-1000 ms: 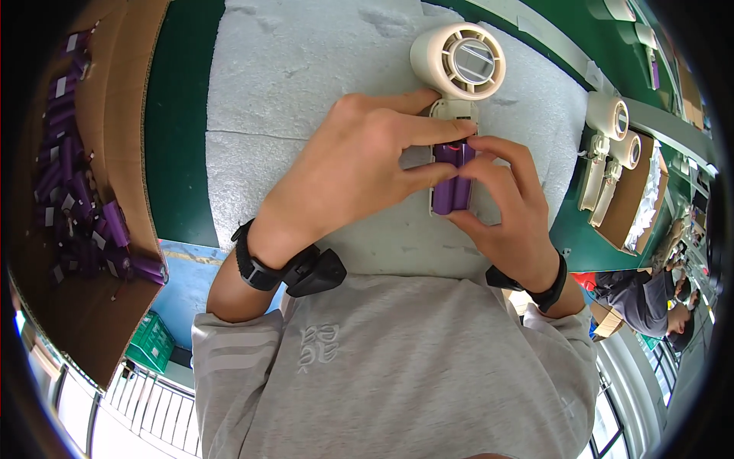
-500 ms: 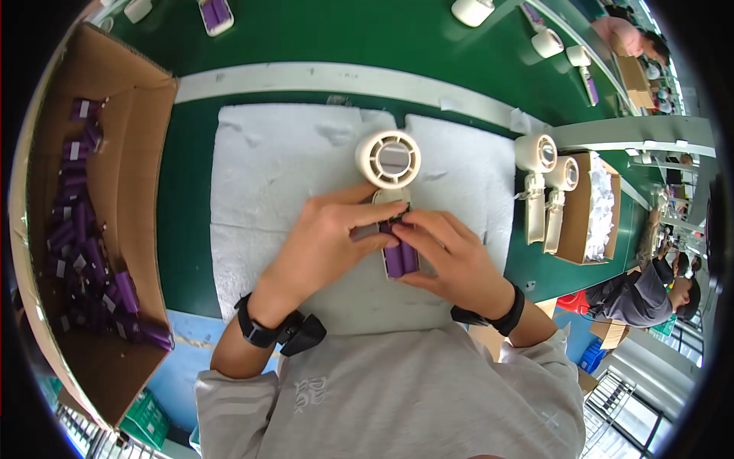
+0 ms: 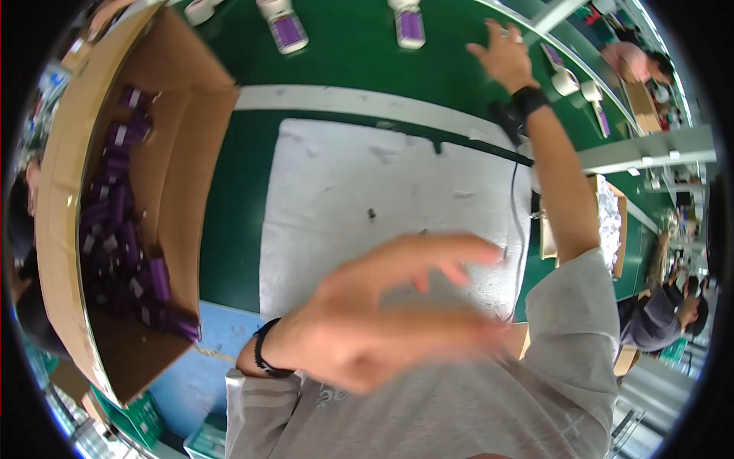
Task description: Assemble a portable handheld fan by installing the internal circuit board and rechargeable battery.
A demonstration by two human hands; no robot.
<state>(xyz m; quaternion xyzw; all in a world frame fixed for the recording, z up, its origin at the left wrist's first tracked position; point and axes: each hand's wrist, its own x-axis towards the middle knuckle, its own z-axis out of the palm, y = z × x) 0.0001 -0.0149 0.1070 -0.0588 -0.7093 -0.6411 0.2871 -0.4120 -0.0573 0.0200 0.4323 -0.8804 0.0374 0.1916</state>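
My left hand (image 3: 382,306) is smeared by motion above the near part of a white foam mat (image 3: 336,176). Its fingers are apart, and nothing shows in them. Far off to the right, my right hand (image 3: 506,57) reaches over the green surface (image 3: 344,61) beyond the pale rail, fingers spread, holding nothing visible. To its left on that surface lies a white device with purple cells (image 3: 410,29); a similar device (image 3: 288,32) lies farther left. A small dark bit (image 3: 371,214) rests on the mat.
A tall cardboard box (image 3: 176,138) of purple cells (image 3: 115,222) stands at left. My right arm partly hides pale parts and a carton of white pieces (image 3: 609,222) at right. More white devices (image 3: 566,82) lie far right. A dark cable (image 3: 521,229) crosses the mat's right edge.
The white fan-like device with purple cells has left both hands and the mat. My right hand has moved far forward and right; my left has opened and moved nearer. The view has shifted.
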